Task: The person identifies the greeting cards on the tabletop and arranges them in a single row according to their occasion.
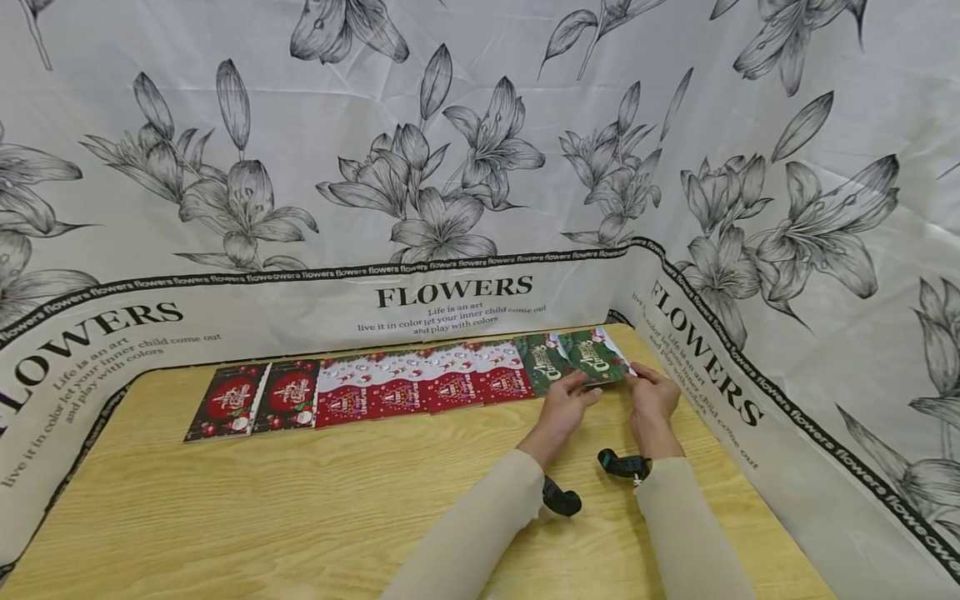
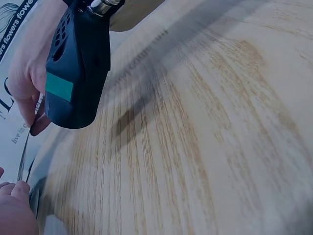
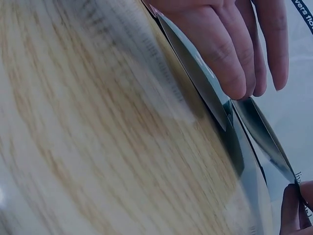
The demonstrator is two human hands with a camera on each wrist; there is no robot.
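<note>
The green Christmas card [image 1: 592,357] at the right end of a row lies with its near edge raised a little off the wooden table. My right hand [image 1: 654,400] pinches its near right corner; the right wrist view shows this thumb-and-finger hold [image 3: 296,205] on the thin edge. At the card's near left side is my left hand [image 1: 562,410]. In the right wrist view the left hand [image 3: 225,44] has fairly straight fingers, their tips touching the card edge. What the left thumb does is hidden. Close on the left lies another green card [image 1: 542,360].
Several red-and-white Christmas cards [image 1: 401,387] and two dark red ones [image 1: 287,398] continue the row leftward along the table's back. A flower-printed cloth [image 1: 450,304] rises behind and at both sides. Black wrist devices [image 1: 561,497] sit under both forearms, above the wooden table [image 1: 300,517].
</note>
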